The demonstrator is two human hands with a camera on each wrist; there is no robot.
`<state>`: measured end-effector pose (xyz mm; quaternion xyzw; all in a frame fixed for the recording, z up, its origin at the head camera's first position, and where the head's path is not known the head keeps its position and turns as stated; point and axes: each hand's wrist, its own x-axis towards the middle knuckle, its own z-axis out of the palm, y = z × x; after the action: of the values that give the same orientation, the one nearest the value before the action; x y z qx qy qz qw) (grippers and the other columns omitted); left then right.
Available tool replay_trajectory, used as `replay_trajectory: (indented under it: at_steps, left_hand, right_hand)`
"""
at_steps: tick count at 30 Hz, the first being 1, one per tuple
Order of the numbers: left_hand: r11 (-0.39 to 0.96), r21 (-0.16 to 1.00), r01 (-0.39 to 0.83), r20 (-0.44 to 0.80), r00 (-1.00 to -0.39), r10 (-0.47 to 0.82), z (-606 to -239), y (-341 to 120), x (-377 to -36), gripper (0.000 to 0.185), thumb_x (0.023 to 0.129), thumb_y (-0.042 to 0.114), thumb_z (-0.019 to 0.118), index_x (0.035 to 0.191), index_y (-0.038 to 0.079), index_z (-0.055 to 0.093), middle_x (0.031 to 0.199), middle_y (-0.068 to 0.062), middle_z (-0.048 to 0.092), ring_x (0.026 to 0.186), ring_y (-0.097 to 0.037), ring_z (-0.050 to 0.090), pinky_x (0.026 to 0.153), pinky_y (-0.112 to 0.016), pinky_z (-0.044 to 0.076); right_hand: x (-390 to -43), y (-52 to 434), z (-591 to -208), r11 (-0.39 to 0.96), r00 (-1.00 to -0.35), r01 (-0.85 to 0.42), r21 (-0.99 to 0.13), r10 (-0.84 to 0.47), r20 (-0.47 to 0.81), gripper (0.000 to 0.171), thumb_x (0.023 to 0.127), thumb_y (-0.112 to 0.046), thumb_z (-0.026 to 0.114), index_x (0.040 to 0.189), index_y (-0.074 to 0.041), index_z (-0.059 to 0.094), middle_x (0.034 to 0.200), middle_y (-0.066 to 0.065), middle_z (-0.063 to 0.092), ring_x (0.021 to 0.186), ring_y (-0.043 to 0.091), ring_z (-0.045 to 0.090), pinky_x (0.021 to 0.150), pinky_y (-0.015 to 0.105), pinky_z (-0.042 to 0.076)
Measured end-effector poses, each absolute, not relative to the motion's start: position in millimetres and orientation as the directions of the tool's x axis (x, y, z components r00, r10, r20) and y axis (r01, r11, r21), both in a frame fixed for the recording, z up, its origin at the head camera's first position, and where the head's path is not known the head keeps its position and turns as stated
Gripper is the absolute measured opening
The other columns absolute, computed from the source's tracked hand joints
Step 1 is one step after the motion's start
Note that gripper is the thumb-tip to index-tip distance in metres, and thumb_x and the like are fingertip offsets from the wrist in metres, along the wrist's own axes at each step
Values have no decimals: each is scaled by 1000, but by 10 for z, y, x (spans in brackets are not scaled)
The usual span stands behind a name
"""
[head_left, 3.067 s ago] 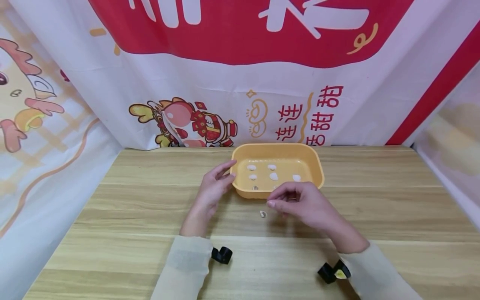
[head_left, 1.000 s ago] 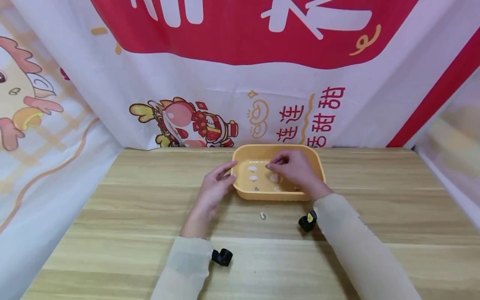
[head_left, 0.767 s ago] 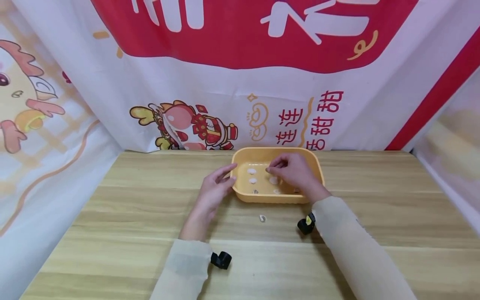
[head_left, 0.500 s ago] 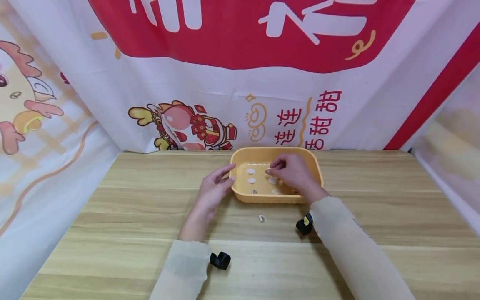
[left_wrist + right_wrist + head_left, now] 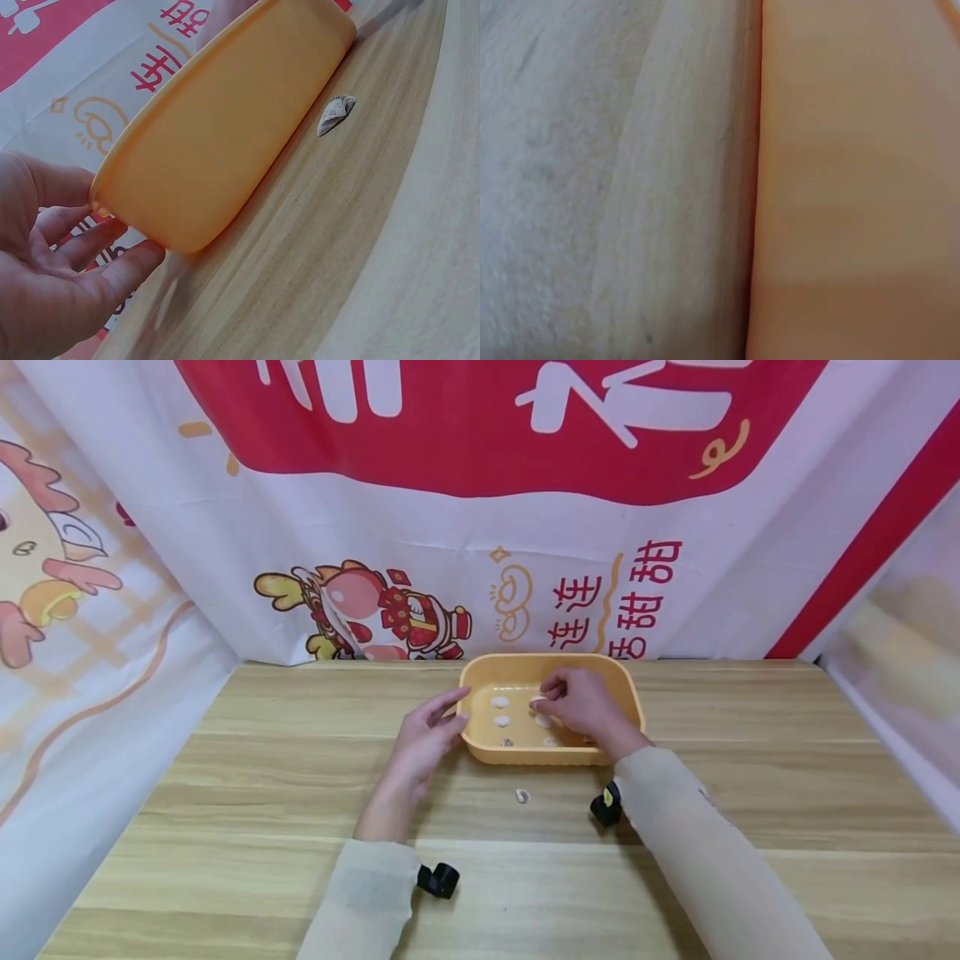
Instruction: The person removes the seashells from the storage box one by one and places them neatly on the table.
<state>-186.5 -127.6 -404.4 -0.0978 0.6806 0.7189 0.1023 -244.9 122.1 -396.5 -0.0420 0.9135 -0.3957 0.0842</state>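
Note:
My left hand (image 5: 422, 739) rests against the left end of a yellow-orange plastic basin (image 5: 480, 755). Its fairly straight fingers and thumb touch the rim and outer wall, as the left wrist view shows. Inside the basin, my right hand (image 5: 587, 700) pinches a small white seashell (image 5: 537, 700) between thumb and fingertips, low near the floor. Other shells lie spaced in rows, including a white shell (image 5: 500, 702) at back left, a white shell (image 5: 543, 721) in the middle and a darker shell (image 5: 507, 742) in front. My right hand hides part of the basin's right side.
One ridged shell (image 5: 337, 114) lies on the wooden table (image 5: 300, 777), just in front of the basin. A printed cloth (image 5: 450, 518) hangs right behind the basin. Black cameras are strapped on both wrists.
My right hand has gone from in front of the basin, over its front rim, to the back middle shell. Lately it has barely moved. My left hand stays at the left end.

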Motion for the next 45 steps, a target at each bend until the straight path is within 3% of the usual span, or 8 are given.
replay_trajectory:
  at_steps: [10,19,45]
  left_hand:
    - [-46,955,-292,-292,-956,10,-4049,-1297,-1850,44,106,9,65,146,28,66,166,-3,50,149,-26,52,122,-41,51]
    - [-49,956,-290,-290,-957,15,-4067,-1292,-1854,44,106,9,66,145,28,67,165,-3,51,149,-26,53,122,-41,52]
    - [-54,955,-291,-290,-957,18,-4041,-1279,-1869,44,106,10,65,146,28,66,165,-1,50,149,-25,52,123,-41,50]
  right_hand:
    - [-2473,1140,-3990,731,-982,-6,-682,-133,-134,30,95,-24,83,115,-6,69,109,10,68,97,23,60,82,31,53]
    - [-2504,1166,-3991,754,-979,42,-655,-99,-177,19,99,-23,80,105,-9,69,103,10,66,91,24,59,75,30,50]
    - [-2495,1185,-3937,727,-977,97,-680,-60,-204,22,97,-27,80,105,-10,70,106,10,69,86,21,62,67,26,52]
